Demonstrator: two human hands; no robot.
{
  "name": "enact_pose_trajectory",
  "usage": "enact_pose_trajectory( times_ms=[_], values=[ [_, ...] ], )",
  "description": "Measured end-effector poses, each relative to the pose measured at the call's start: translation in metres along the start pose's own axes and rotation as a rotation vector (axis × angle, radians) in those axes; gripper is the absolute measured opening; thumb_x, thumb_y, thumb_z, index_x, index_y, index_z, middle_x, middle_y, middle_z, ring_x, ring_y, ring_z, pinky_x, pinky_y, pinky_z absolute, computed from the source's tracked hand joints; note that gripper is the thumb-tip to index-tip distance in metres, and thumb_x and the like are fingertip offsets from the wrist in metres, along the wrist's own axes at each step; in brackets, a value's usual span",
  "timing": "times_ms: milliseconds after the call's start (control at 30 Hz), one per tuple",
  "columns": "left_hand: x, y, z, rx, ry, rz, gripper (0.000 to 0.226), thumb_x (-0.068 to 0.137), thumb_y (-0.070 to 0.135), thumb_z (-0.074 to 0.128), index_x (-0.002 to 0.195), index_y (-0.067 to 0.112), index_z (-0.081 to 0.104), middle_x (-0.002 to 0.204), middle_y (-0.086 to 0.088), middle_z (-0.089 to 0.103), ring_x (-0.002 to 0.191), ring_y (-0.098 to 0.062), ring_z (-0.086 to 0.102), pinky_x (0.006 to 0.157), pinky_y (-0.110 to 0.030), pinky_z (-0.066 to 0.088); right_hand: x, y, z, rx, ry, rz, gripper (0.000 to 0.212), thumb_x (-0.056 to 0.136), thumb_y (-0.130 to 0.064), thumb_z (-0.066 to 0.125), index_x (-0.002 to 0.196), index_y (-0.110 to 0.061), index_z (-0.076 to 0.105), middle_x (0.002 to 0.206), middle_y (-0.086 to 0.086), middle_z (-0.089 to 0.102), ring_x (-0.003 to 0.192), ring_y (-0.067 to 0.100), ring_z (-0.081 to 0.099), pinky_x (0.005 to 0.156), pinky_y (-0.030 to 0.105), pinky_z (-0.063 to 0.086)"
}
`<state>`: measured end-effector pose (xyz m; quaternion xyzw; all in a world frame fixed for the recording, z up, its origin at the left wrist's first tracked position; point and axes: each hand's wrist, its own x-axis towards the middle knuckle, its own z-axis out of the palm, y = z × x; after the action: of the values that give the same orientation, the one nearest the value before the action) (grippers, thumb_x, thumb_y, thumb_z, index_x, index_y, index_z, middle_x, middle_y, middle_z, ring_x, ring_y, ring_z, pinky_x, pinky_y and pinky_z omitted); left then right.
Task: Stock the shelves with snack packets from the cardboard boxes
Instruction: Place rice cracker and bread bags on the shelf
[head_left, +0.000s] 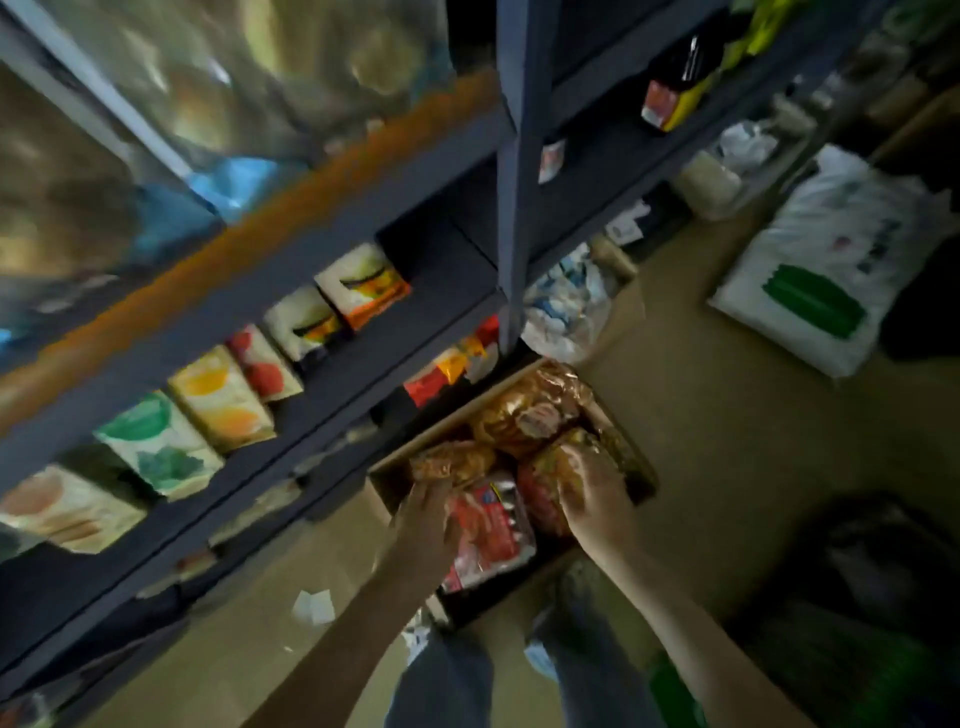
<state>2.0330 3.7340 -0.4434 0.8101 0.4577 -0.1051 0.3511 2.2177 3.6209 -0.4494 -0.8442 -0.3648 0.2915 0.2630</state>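
Snack packets fill an open cardboard box that sits on the tan floor, right against the foot of the dark metal shelves. At least four packets are visible: three crinkly golden-brown foil ones and one flat red-and-silver packet at the near side. Both hands are down in the box. The right hand has its fingers curled over the right-hand golden packet, grasping it. The left hand is down at the left edge of the red-and-silver packet, and motion blur makes it impossible to tell whether it grips anything. Six rectangular printed cartons stand in a row on the middle shelf. A white woven sack with a green mark lies on the floor, well apart on the right.
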Motion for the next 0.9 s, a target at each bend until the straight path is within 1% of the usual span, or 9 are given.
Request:
enact_pose_trajectory(
  times_ms=[133, 233, 300, 400, 533, 633, 700, 800, 900],
  values=[
    [0.032, -0.078, 0.094, 0.094, -0.172, -0.097, 0.047, 0.096, 0.02, 0.05, 0.142, 0.017, 0.04, 0.134, -0.006, 0.044, 0.122, -0.027, 0.047, 0.098, -0.038, 0.041, -0.004, 0.094, 0.098, 0.032, -0.084, 0.241, 0.047, 0.088, -0.013, 0.057, 0.132, -0.001, 0.051, 0.123, 0.02, 0.059, 0.113, 0.036, 0.058, 0.095, 0.03, 0.04],
    [0.059, -0.129, 0.153, 0.145, -0.254, -0.134, 0.052, 0.095, 0.019, 0.052, 0.144, 0.018, 0.036, 0.136, -0.01, 0.044, 0.122, -0.026, 0.046, 0.098, -0.038, 0.042, -0.004, 0.145, 0.17, 0.067, -0.252, 0.352, 0.061, 0.094, -0.02, 0.056, 0.148, -0.01, 0.028, 0.144, 0.012, 0.042, 0.13, 0.031, 0.043, 0.107, 0.037, 0.035],
    [0.077, -0.154, 0.182, 0.145, -0.279, -0.161, 0.06, 0.093, 0.021, 0.055, 0.148, 0.019, 0.03, 0.136, -0.014, 0.043, 0.122, -0.029, 0.046, 0.097, -0.04, 0.043, -0.003, 0.165, 0.212, 0.135, -0.271, 0.372, 0.069, 0.092, -0.032, 0.057, 0.151, -0.02, 0.022, 0.148, 0.009, 0.038, 0.133, 0.029, 0.04, 0.106, 0.044, 0.037],
    [0.098, -0.181, 0.216, 0.175, -0.287, -0.185, 0.083, 0.089, 0.038, 0.063, 0.153, 0.027, 0.012, 0.148, -0.019, 0.027, 0.13, -0.038, 0.037, 0.101, -0.046, 0.041, 0.003, 0.178, 0.26, 0.142, -0.306, 0.443, 0.09, 0.08, -0.061, 0.046, 0.153, -0.018, 0.015, 0.152, 0.012, 0.03, 0.136, 0.032, 0.034, 0.108, 0.043, 0.034],
    [0.123, -0.2, 0.244, 0.291, -0.279, -0.172, 0.113, 0.071, 0.074, 0.061, 0.152, 0.035, -0.008, 0.158, -0.017, -0.004, 0.144, -0.041, 0.008, 0.114, -0.053, 0.023, 0.016, 0.192, 0.291, 0.171, -0.226, 0.481, 0.108, 0.067, -0.066, 0.062, 0.15, -0.011, 0.023, 0.142, 0.017, 0.039, 0.127, 0.036, 0.041, 0.105, 0.048, 0.037],
    [0.141, -0.203, 0.24, 0.286, -0.3, -0.145, 0.124, 0.056, 0.081, 0.068, 0.151, 0.031, 0.006, 0.149, -0.019, 0.017, 0.136, -0.038, 0.024, 0.11, -0.046, 0.027, 0.023, 0.202, 0.294, 0.227, -0.213, 0.535, 0.11, 0.064, -0.046, 0.083, 0.149, -0.01, 0.023, 0.141, 0.017, 0.038, 0.129, 0.038, 0.038, 0.106, 0.052, 0.034],
    [0.148, -0.202, 0.232, 0.21, -0.329, -0.169, 0.123, 0.053, 0.073, 0.077, 0.15, 0.034, 0.011, 0.133, -0.016, 0.03, 0.123, -0.034, 0.037, 0.1, -0.04, 0.037, 0.026, 0.206, 0.295, 0.267, -0.21, 0.536, 0.112, 0.058, -0.052, 0.08, 0.149, -0.016, 0.025, 0.14, 0.013, 0.04, 0.13, 0.034, 0.039, 0.105, 0.054, 0.036],
    [0.15, -0.198, 0.222, 0.086, -0.37, -0.258, 0.111, 0.061, 0.062, 0.08, 0.15, 0.038, 0.017, 0.128, -0.015, 0.035, 0.118, -0.034, 0.044, 0.095, -0.034, 0.04, 0.021, 0.215, 0.295, 0.334, -0.184, 0.56, 0.099, 0.057, -0.054, 0.072, 0.143, -0.026, 0.034, 0.136, 0.006, 0.047, 0.125, 0.03, 0.046, 0.101, 0.054, 0.041],
    [0.141, -0.193, 0.217, -0.058, -0.385, -0.393, 0.093, 0.066, 0.054, 0.081, 0.144, 0.027, 0.037, 0.126, -0.013, 0.034, 0.116, -0.027, 0.045, 0.09, -0.024, 0.036, 0.017, 0.21, 0.277, 0.377, -0.16, 0.591, 0.088, 0.063, -0.047, 0.076, 0.14, -0.03, 0.038, 0.138, 0.002, 0.048, 0.125, 0.024, 0.047, 0.101, 0.051, 0.043]
  ],
)
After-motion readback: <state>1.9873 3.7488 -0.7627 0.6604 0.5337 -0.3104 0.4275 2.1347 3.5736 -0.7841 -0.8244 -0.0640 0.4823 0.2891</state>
